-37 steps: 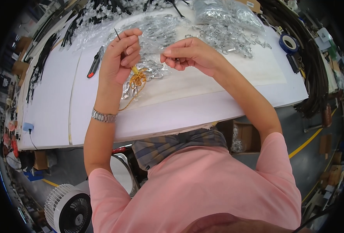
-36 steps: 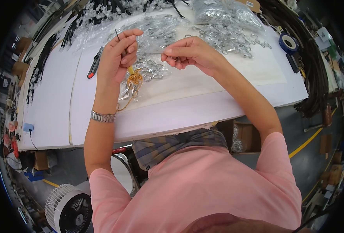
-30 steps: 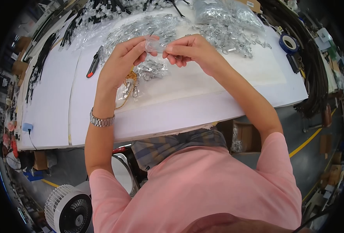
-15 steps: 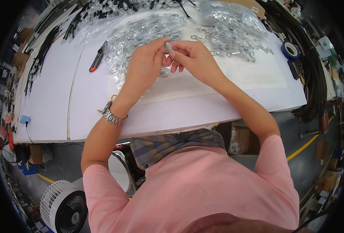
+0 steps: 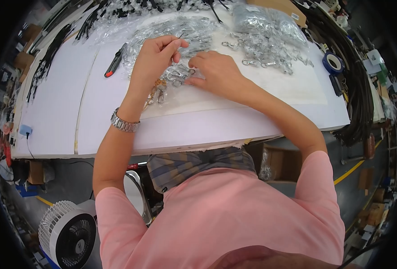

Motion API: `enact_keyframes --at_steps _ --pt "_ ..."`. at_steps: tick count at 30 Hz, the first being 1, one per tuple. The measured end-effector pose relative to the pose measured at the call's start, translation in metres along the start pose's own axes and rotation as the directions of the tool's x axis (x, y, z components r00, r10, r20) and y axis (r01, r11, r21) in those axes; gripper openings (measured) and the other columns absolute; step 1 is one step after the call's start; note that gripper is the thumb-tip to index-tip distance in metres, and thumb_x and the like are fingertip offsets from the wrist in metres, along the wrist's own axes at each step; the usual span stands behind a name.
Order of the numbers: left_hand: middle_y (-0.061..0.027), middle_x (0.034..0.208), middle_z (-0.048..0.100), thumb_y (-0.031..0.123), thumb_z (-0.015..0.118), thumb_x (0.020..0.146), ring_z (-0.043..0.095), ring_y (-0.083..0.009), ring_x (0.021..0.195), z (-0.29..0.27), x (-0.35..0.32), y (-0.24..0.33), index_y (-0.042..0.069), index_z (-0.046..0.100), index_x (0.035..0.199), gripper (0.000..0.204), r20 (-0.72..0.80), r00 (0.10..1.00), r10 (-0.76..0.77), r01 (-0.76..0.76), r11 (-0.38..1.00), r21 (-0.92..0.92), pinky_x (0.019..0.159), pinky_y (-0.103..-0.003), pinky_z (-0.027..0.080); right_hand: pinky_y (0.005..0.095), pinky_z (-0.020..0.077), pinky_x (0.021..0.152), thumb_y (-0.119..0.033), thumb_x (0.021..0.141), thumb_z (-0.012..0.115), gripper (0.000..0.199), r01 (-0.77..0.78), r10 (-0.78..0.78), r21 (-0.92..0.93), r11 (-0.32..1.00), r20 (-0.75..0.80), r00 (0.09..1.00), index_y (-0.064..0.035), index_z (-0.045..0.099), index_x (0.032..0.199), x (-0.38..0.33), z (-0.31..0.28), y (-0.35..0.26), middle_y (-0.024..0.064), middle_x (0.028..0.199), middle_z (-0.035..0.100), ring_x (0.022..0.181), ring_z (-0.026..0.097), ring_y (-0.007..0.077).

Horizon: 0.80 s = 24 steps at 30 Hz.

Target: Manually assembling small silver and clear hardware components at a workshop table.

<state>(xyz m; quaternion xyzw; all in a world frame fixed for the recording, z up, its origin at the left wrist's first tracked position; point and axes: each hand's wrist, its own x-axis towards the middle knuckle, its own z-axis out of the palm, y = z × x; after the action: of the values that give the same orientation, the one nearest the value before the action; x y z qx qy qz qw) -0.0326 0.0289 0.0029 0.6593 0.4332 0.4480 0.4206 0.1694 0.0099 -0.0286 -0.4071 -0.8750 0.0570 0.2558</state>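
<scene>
My left hand [image 5: 158,56] is raised over the pile of clear-wrapped metal pieces [image 5: 180,27], its thumb and fingertips pinched together. A thin dark tip shows above the pinch; what it belongs to is too small to make out. To its right, my right hand [image 5: 218,74] reaches low, thumb and fingers apart around the edge of some silvery metal clasps [image 5: 178,74] in clear wrap. Gold-coloured pieces [image 5: 160,84] lie just beneath my left wrist. Farther right is another heap of metal clasps [image 5: 268,51].
A utility knife [image 5: 115,61] lies left of the pile. Plastic bags [image 5: 256,20], blue tape [image 5: 333,63] and dark cords [image 5: 362,85] occupy the right side. More black cords [image 5: 50,58] lie at the left. A white fan [image 5: 70,233] stands below the table [image 5: 108,130].
My hands have come apart from their joint hold on a small clear-wrapped piece. The left has moved up and left; the right has lowered to the metal clasps.
</scene>
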Motion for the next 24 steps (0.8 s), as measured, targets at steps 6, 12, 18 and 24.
enact_keyframes --at_steps 6,12,18,24 --pt "0.0044 0.067 0.058 0.023 0.062 0.102 0.039 -0.0007 0.053 -0.004 0.001 -0.003 0.005 0.076 0.106 0.024 -0.04 0.999 -0.003 0.005 1.0 0.031 0.048 -0.019 0.027 0.041 0.0542 0.07 -0.026 0.091 0.07 0.025 -0.024 0.028 -0.14 0.99 0.028 0.999 -0.0008 0.07 0.093 0.017 0.004 0.008 0.0116 0.088 0.072 0.077 0.07 0.0268" --pt "-0.0004 0.073 0.068 0.027 0.063 0.099 0.049 -0.005 0.06 -0.004 0.0 -0.006 0.002 0.077 0.103 0.029 -0.08 0.995 0.052 -0.03 0.965 0.259 0.056 -0.026 0.04 0.0295 0.0568 0.072 -0.026 0.094 0.072 0.027 -0.405 0.344 0.564 0.719 0.217 0.913 -0.0008 0.074 0.101 0.013 -0.004 0.035 0.0039 0.084 0.071 0.076 0.068 0.0133" --pt "-0.0025 0.079 0.07 0.026 0.072 0.093 0.055 -0.0069 0.067 -0.005 0.001 -0.002 -0.001 0.075 0.104 0.028 0.057 0.993 -0.103 0.081 0.949 0.305 0.062 -0.026 0.044 0.0273 0.059 0.076 -0.029 0.095 0.073 0.028 -0.437 0.257 0.812 0.388 0.36 0.897 -0.0031 0.07 0.105 0.015 -0.004 0.038 0.0021 0.094 0.072 0.078 0.068 0.0115" --pt "-0.0017 0.079 0.07 0.017 0.074 0.09 0.058 -0.0076 0.072 0.0 -0.002 0.0 -0.001 0.075 0.102 0.021 0.03 0.999 -0.016 0.009 0.976 0.217 0.068 -0.025 0.047 0.0264 0.0584 0.075 -0.029 0.097 0.071 0.026 -0.489 0.221 0.842 0.227 0.445 0.868 -0.0042 0.069 0.106 0.015 -0.001 0.034 0.0045 0.097 0.073 0.081 0.068 0.0107"
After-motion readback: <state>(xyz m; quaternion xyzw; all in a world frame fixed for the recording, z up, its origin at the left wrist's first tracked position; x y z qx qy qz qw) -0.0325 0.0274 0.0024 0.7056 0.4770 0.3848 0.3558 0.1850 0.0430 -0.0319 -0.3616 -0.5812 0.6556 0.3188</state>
